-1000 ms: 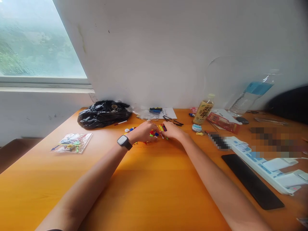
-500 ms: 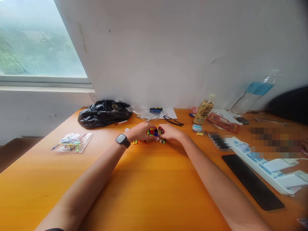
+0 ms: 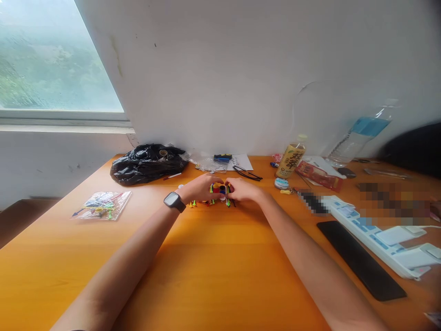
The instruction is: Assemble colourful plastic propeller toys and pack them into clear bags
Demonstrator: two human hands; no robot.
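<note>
A cluster of small colourful plastic pieces (image 3: 217,189), in red, yellow, blue and green, stands on the wooden table between my hands. My left hand (image 3: 200,187), with a dark smartwatch (image 3: 174,201) at its wrist, curls round the cluster's left side, thumb in front. From the right, the closed fingers of my right hand (image 3: 242,189) grip a yellow-green plastic piece (image 3: 228,198) upright at the cluster's right end. The fingers hide much of the cluster, so its exact kind cannot be made out. Several loose yellow bits (image 3: 192,204) lie under my left hand.
A clear bag of plastic parts (image 3: 103,205) lies at left. Behind are a black plastic bag (image 3: 144,163) and eyeglasses (image 3: 247,173). To the right stand a drink bottle (image 3: 291,158), a power strip (image 3: 365,234) and a black flat slab (image 3: 360,259).
My right fingers have shifted slightly left against the cluster, and the yellow-green piece in them now stands more upright. My left hand stays nearly in place.
</note>
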